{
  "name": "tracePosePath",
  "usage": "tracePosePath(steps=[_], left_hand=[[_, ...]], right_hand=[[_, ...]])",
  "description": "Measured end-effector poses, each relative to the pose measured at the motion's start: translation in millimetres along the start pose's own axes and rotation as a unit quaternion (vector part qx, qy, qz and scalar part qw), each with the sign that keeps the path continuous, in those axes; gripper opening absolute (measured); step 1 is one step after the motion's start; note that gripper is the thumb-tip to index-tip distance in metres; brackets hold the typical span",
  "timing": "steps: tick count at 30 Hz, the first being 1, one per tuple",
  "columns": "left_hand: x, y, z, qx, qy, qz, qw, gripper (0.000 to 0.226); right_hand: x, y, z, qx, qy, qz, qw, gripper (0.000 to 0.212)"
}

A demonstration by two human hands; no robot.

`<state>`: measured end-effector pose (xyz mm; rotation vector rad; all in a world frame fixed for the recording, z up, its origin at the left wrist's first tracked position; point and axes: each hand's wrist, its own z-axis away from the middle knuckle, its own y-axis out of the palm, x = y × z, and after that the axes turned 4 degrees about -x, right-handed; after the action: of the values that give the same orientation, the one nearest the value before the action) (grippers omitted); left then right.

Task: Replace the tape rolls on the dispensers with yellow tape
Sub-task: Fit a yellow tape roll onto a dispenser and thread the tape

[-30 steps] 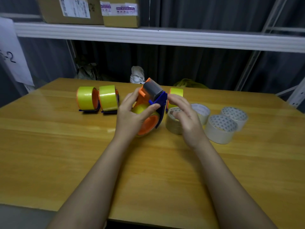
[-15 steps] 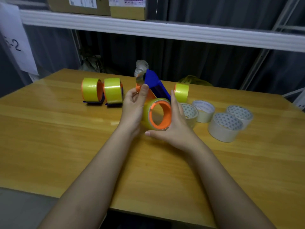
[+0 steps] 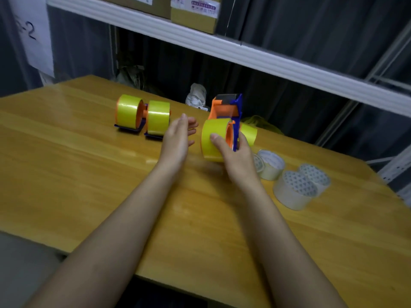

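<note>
The right hand (image 3: 236,156) grips an orange-and-blue dispenser (image 3: 226,112) loaded with a yellow tape roll (image 3: 212,138), thumb pressed on the roll's face and fingers wrapped behind the frame, holding it just above the wooden table (image 3: 89,174). The left hand (image 3: 178,138) hangs beside that dispenser on its left, fingers straight and spread, holding nothing. The risk here looks like a 1-handed hold: if the roll is not seated fully on its hub, it could slide off sideways, or the dispenser could tip when set down, since its serrated head stands high. Left of the held dispenser, 2 finished dispensers (image 3: 142,116) with yellow rolls stand side by side; just behind it lies another yellow roll (image 3: 250,132); to its right and nearer the viewer sit 4 pale used rolls (image 3: 289,187), clustered. Beyond it are dark curtains, a white shelf beam (image 3: 244,54) carrying cardboard boxes (image 3: 193,12), and a paper sign (image 3: 33,34).
</note>
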<state>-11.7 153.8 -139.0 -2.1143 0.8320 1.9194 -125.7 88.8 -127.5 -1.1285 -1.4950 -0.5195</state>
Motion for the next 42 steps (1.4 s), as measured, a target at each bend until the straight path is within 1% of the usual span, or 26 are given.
tracePosePath(steps=[1, 2, 4, 6, 9, 11, 13, 15, 16, 18, 20, 22, 24, 27, 29, 31, 33, 35, 37, 39, 42], left_hand=[[2.3, -1.0, -0.7, -0.016, 0.012, -0.010, 1.000, 0.031], [5.1, -2.6, -1.6, -0.034, 0.026, -0.022, 0.999, 0.029], [8.8, -7.5, -2.7, -0.060, 0.054, -0.049, 0.996, 0.027], [11.3, -11.8, -2.8, -0.069, 0.070, -0.081, 0.992, 0.029], [17.9, -15.2, -5.7, -0.070, 0.080, -0.110, 0.988, 0.028], [21.3, -15.6, -5.8, -0.066, 0.081, -0.121, 0.987, 0.027], [23.0, -16.1, -8.3, -0.062, 0.080, -0.125, 0.987, 0.027], [22.8, -16.4, -8.4, -0.064, 0.085, -0.123, 0.987, 0.025], [22.0, -16.6, -8.7, -0.061, 0.087, -0.124, 0.987, 0.025], [21.9, -16.3, -8.6, -0.055, 0.092, -0.134, 0.985, 0.024], [22.5, -16.0, -8.0, -0.047, 0.104, -0.151, 0.982, 0.024], [23.3, -15.6, -5.5, -0.037, 0.124, -0.173, 0.976, 0.025], [24.5, -13.6, -0.7, -0.017, 0.162, -0.206, 0.965, 0.025], [26.3, -9.1, 6.3, 0.017, 0.238, -0.265, 0.934, 0.026], [25.7, -3.4, 11.3, 0.037, 0.286, -0.310, 0.906, 0.029], [23.3, 7.8, 19.8, 0.071, 0.307, -0.350, 0.882, 0.030], [22.1, 23.6, 30.0, 0.111, 0.301, -0.400, 0.858, 0.030], [22.8, 39.9, 39.0, 0.146, 0.266, -0.459, 0.835, 0.038], [23.5, 55.8, 49.0, 0.190, 0.216, -0.499, 0.817, 0.050], [25.0, 67.6, 59.1, 0.222, 0.189, -0.529, 0.797, 0.054], [28.7, 83.3, 71.5, 0.245, 0.206, -0.546, 0.774, 0.050]], right_hand=[[3.5, 5.4, -6.0, 0.008, 0.035, -0.014, 0.999, 0.043], [4.7, 12.4, -13.3, 0.013, 0.083, -0.033, 0.996, 0.043], [8.2, 29.2, -25.5, 0.030, 0.177, -0.087, 0.980, 0.048], [9.3, 43.9, -36.1, 0.041, 0.239, -0.129, 0.961, 0.056], [6.5, 58.2, -48.8, 0.045, 0.275, -0.152, 0.948, 0.061], [-1.2, 65.0, -55.9, 0.044, 0.290, -0.122, 0.948, 0.075], [-2.9, 68.7, -62.5, 0.026, 0.283, -0.025, 0.958, 0.084], [0.1, 67.0, -68.8, 0.014, 0.231, 0.116, 0.966, 0.085], [2.7, 65.7, -72.7, 0.018, 0.195, 0.184, 0.963, 0.083], [6.9, 61.4, -78.4, 0.045, 0.129, 0.301, 0.944, 0.083], [6.7, 54.9, -80.9, 0.046, 0.092, 0.370, 0.923, 0.081], [0.0, 45.8, -82.2, 0.032, 0.054, 0.393, 0.917, 0.072], [-5.6, 34.3, -76.2, 0.018, 0.016, 0.376, 0.926, 0.067], [-3.7, 7.7, -54.5, -0.030, -0.040, 0.332, 0.942, 0.054], [-1.3, -18.3, -33.7, -0.067, -0.085, 0.335, 0.936, 0.042], [-7.1, -50.0, -14.3, -0.095, -0.114, 0.371, 0.917, 0.033], [-23.1, -80.2, -1.9, -0.110, -0.101, 0.428, 0.892, 0.035], [-40.3, -106.9, 3.3, -0.118, -0.019, 0.473, 0.873, 0.043], [-52.2, -132.3, 8.0, -0.112, 0.080, 0.472, 0.871, 0.052], [-61.8, -150.3, 11.1, -0.079, 0.136, 0.449, 0.880, 0.058], [-70.8, -164.5, 6.4, -0.060, 0.144, 0.360, 0.920, 0.058]])
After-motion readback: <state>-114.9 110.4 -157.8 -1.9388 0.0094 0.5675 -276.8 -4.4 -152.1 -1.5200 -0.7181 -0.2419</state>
